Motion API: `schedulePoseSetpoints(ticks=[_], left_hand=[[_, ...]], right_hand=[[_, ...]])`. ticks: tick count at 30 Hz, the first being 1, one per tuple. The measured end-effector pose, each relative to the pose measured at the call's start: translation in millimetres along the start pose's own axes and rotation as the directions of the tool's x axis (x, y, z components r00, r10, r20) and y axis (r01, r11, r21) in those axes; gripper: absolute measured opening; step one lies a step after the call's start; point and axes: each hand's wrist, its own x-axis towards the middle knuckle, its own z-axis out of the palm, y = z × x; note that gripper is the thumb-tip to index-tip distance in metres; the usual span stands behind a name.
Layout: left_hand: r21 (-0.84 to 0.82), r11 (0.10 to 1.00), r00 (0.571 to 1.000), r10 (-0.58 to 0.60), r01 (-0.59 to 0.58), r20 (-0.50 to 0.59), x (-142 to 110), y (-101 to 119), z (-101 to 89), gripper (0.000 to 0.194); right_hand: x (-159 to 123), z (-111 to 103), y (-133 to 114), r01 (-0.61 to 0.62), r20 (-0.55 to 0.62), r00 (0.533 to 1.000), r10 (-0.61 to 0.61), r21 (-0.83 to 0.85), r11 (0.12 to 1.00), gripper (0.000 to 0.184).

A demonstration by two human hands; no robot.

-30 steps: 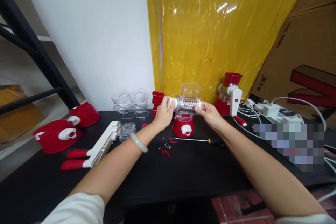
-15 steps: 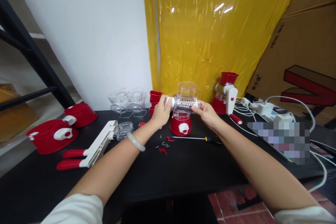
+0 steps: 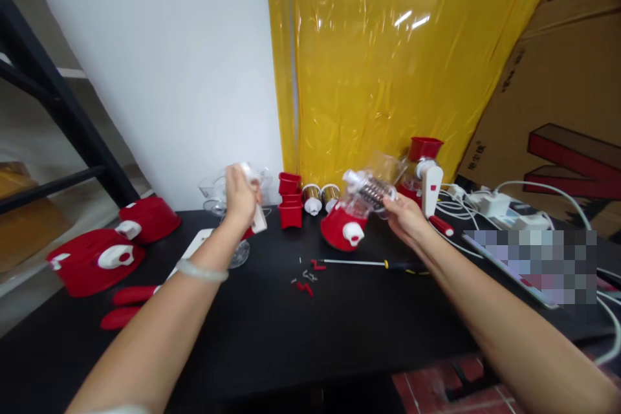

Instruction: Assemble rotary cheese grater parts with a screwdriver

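Over a black table (image 3: 339, 320), the right hand (image 3: 406, 213) grips a probably light, stiff grater (image 3: 371, 191), best held by its base (image 3: 336, 229); the left hand (image 3: 239, 197) clasps, seemingly, a blurred crank (image 3: 260, 220).

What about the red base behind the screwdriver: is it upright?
No, the red base tilts, with its clear hopper leaning right.

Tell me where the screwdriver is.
In the head view, right of centre, the screwdriver lies on the black table below the right hand, its tip beside a small red piece.
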Motion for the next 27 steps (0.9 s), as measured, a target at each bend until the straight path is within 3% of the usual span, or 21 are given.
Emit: schedulePoseSetpoints(ticks=[1, 4, 7, 9, 11, 14, 17, 22, 27], left_hand=[[-0.053, 0.999, 1.000, -0.002, 0.003, 0.023, 0, 8, -0.1, 0.040], [-0.127, 0.986, 0.937, -0.060, 0.110, 0.344, -7, 31, 10.0, 0.039], [-0.144, 0.952, 0.859, -0.173, 0.272, 0.481, -21, 48, 9.9, 0.046], [-0.115, 0.919, 0.805, -0.264, 0.378, 0.532, -27, 58, -5.8, 0.053], [-0.094, 0.910, 0.803, -0.303, 0.403, 0.514, -27, 69, -31.8, 0.055], [-0.157, 0.934, 0.899, -0.247, 0.320, 0.363, -18, 87, -75.3, 0.054], [-0.200, 0.948, 0.948, -0.194, 0.247, 0.252, -8, 98, -107.8, 0.059], [-0.163, 0.906, 0.889, -0.325, 0.390, 0.321, -5, 92, -129.7, 0.045], [-0.137, 0.864, 0.846, -0.423, 0.485, 0.326, -12, 74, -116.7, 0.049]], right_hand=[[1, 0, 1, -0.009, 0.037, 0.999, 0.009, -0.014, 1.000, 0.044], [3, 5, 3, -0.001, 0.094, 0.996, 0.004, -0.033, 0.999, 0.044], [4, 6, 4, -0.020, 0.134, 0.991, 0.020, 0.002, 1.000, 0.044], [4, 4, 5, -0.023, 0.170, 0.985, 0.024, -0.011, 1.000, 0.044], [4, 4, 5, -0.031, 0.186, 0.982, 0.036, -0.028, 0.999, 0.042], [4, 7, 6, -0.049, 0.174, 0.983, 0.056, -0.045, 0.998, 0.042], [3, 9, 8, -0.051, 0.170, 0.984, 0.061, -0.063, 0.997, 0.044], [3, 6, 13, -0.044, 0.168, 0.984, 0.056, -0.072, 0.996, 0.038], [-1, 8, 9, -0.061, 0.142, 0.988, 0.067, -0.048, 0.997, 0.042]])
